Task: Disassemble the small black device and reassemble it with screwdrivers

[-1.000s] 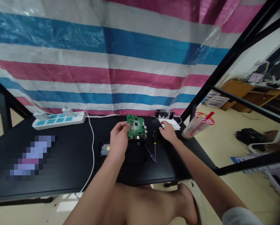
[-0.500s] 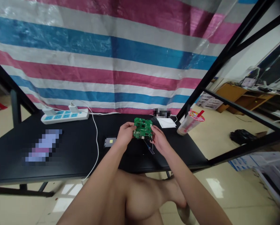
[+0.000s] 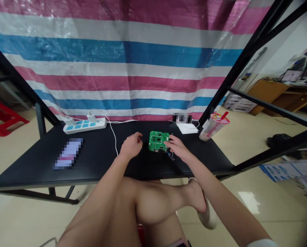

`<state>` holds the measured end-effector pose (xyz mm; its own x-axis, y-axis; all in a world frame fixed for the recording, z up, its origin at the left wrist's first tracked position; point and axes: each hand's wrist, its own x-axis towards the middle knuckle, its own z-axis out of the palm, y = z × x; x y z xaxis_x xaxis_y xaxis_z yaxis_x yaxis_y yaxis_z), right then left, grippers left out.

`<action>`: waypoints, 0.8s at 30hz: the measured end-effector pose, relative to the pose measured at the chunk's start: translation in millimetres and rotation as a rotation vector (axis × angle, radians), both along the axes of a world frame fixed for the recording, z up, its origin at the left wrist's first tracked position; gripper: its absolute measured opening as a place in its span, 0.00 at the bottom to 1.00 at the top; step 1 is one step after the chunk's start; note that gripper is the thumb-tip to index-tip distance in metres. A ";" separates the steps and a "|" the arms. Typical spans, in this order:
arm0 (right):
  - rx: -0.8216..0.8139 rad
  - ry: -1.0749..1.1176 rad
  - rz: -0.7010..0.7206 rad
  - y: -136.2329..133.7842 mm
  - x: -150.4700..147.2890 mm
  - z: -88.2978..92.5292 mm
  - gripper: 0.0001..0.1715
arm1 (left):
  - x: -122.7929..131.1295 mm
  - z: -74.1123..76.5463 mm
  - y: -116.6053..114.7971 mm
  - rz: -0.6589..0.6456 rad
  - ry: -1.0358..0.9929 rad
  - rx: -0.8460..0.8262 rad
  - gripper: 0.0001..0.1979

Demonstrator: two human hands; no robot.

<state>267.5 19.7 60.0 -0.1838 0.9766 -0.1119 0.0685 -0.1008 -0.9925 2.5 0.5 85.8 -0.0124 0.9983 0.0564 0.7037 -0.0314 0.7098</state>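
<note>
Closest to the camera, a crossed leg point(image 3: 155, 202) is stretching under the desk edge, and a pale slipper point(image 3: 210, 216) is hanging off its foot. Up on the black table point(image 3: 91, 169), the left hand point(image 3: 132, 145) is hovering just left of the board, fingers loosely curling in, and it's not touching anything that I'm seeing. The right hand point(image 3: 176, 146) is pinching the right edge of the green circuit board point(image 3: 157, 141), thumb lying over the face. So the board is sitting in that grip around the middle of the table, face tilting toward the camera; whether it's touching anything underneath, I can't tell, everything's blending into black down there. A small bluish-handled tool point(image 3: 171, 156) is poking out right below it.

Over on the left a pixelated flat thing point(image 3: 68, 153) is lying by itself. Farther back, a drink cup point(image 3: 212, 127) with a red straw is leaning in view on the right, near some white paper point(image 3: 188, 128). A white power strip point(image 3: 85, 126) is running along the back left, feeding two plugs. Behind all that a striped tarp point(image 3: 130, 82) is hanging, and way off right a wooden desk point(image 3: 268, 90) is holding a laptop point(image 3: 291, 76).
</note>
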 end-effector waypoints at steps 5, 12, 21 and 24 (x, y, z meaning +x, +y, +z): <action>-0.019 -0.087 0.063 -3.9 -0.9 -10.2 0.24 | -3.4 -6.3 -10.5 -0.304 0.202 -0.022 0.50; -0.023 -0.117 0.156 -4.4 -5.1 -14.3 0.21 | 4.6 -11.8 -3.8 -0.495 0.503 -0.094 0.72; -0.001 -0.144 0.223 -5.6 -7.0 -16.4 0.43 | 6.1 -22.0 6.4 -0.552 0.552 -0.095 0.73; 0.033 -0.145 0.233 -6.4 -7.2 -18.5 0.44 | 7.4 -23.4 6.1 -0.555 0.578 -0.098 0.73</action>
